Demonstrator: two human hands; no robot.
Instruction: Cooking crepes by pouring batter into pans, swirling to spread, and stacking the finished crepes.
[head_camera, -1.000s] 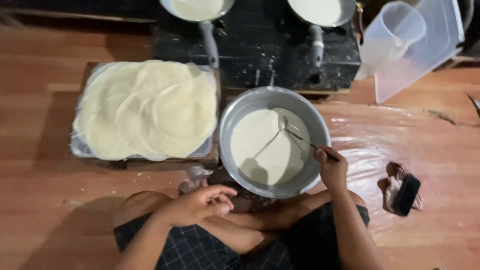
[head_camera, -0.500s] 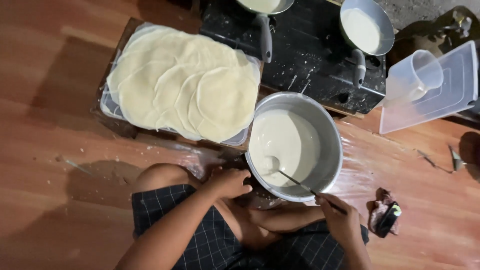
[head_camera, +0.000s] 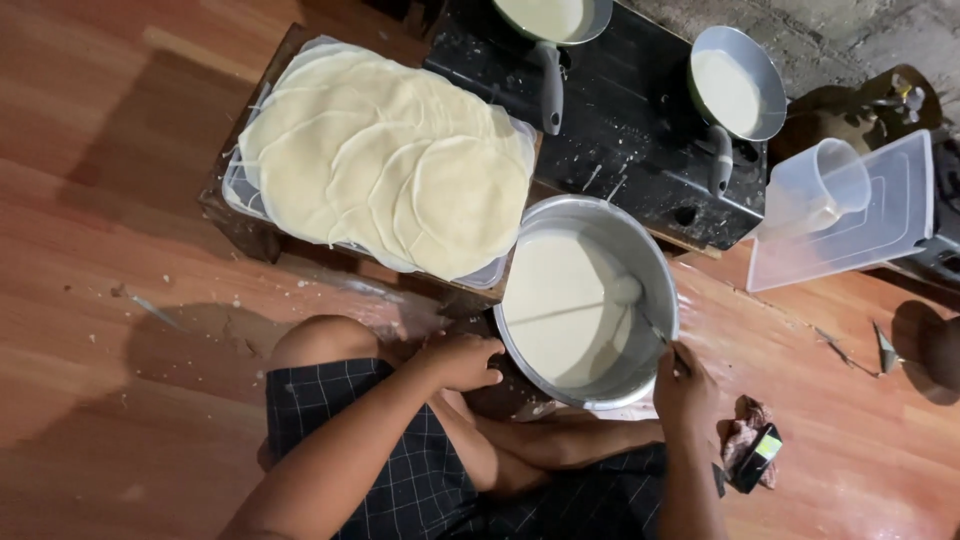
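Note:
A large metal pot (head_camera: 662, 270) of pale batter stands on the wooden floor in front of my crossed legs. My right hand (head_camera: 683, 385) grips a ladle handle at the pot's near right rim; the ladle (head_camera: 629, 293) has its bowl lifted out of the batter near the right wall. My left hand (head_camera: 462, 361) rests loosely curled on my knee, just left of the pot, holding nothing. A tray (head_camera: 236, 186) stacked with several thin round crepes (head_camera: 400, 165) lies left of the pot.
Behind the pot a black two-burner stove (head_camera: 625, 120) carries two small pans (head_camera: 738, 82) with batter in them. A clear plastic jug (head_camera: 825, 185) and box lid (head_camera: 870, 225) lie at the right. A crumpled cloth and small dark object (head_camera: 752, 455) sit by my right knee.
The ladle has swung from the pot's near left to its right wall and risen out of the batter. My right hand shifted slightly toward the rim. The view drifted; the left hand stays on my knee.

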